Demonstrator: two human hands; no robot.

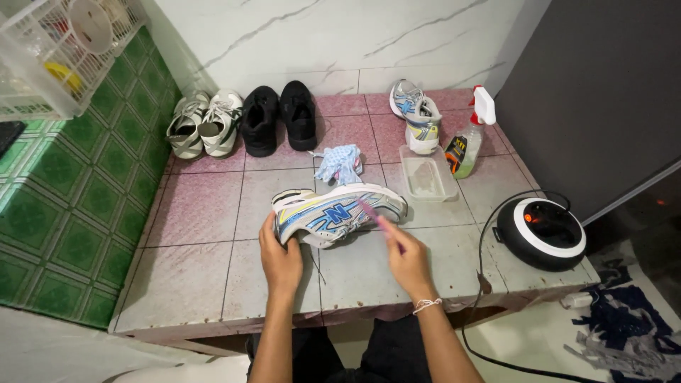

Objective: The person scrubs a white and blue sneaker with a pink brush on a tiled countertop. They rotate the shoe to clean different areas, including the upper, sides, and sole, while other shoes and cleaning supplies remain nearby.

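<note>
A white, blue and yellow sneaker [339, 211] lies on its side on the pink tiled platform [206, 213]. My left hand [280, 259] grips its heel end. My right hand [408, 259] holds a pink toothbrush [378, 221] whose head rests against the shoe's side. A crumpled blue cloth [340, 163] sits just behind the shoe.
The matching sneaker [417, 113], a black pair [280, 117] and a grey-white pair [202, 122] line the back wall. A clear plastic tray [427, 177] and a spray bottle [468, 142] stand to the right. A round black-and-white device [543, 232] with a cable sits at the right edge. A white basket [57, 50] hangs upper left.
</note>
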